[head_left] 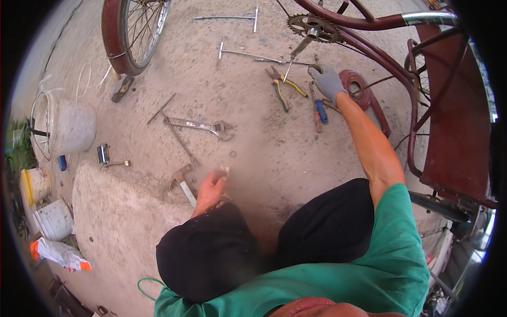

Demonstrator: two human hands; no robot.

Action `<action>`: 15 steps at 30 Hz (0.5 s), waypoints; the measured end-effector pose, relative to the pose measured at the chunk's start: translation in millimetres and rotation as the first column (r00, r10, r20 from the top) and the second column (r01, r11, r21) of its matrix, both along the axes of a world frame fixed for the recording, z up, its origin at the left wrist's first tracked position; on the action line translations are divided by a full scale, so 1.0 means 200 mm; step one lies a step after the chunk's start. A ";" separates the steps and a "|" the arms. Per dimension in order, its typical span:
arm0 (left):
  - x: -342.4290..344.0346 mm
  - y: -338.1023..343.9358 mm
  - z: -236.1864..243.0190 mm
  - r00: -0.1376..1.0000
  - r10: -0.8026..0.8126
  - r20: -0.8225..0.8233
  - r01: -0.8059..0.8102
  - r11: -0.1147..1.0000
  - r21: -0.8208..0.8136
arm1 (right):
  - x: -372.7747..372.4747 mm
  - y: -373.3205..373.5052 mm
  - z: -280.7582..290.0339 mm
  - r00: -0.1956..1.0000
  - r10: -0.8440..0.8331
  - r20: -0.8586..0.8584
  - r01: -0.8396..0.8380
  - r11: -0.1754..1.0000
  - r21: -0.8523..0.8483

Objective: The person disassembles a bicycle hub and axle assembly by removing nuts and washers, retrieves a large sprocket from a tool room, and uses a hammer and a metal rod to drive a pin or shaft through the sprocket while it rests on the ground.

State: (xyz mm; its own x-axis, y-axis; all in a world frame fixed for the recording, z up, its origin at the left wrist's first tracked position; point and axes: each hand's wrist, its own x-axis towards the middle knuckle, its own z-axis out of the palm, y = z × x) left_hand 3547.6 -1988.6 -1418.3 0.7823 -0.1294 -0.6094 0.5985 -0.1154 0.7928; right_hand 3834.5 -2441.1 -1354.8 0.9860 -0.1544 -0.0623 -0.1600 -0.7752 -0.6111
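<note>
My right hand (327, 84), in a grey glove, reaches forward to the ground by the bicycle. Its fingers are closed at the end of a thin metal rod (282, 62). Just left of it lie yellow-handled pliers (281, 89). Below the glove are a screwdriver with a blue handle (321, 112) and another tool with a worn reddish handle (317, 124). My bare left hand (212, 189) is low beside my left knee, fingers curled; a small pale thing shows at the fingertips, too blurred to name. Next to it lies a hammer (182, 177).
The dark red bicycle frame (377, 50) with its chainring (312, 29) stands at right; a wheel (132, 37) is at far left. An adjustable wrench (200, 126) and T-handle wrenches (227, 18) lie on the ground. White buckets (74, 124) line the left side.
</note>
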 end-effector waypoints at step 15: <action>-0.38 0.45 -0.08 0.982 0.075 0.172 -0.185 0.563 0.806 | -0.18 -0.30 -0.39 0.819 0.268 -0.506 -0.219 0.963 0.157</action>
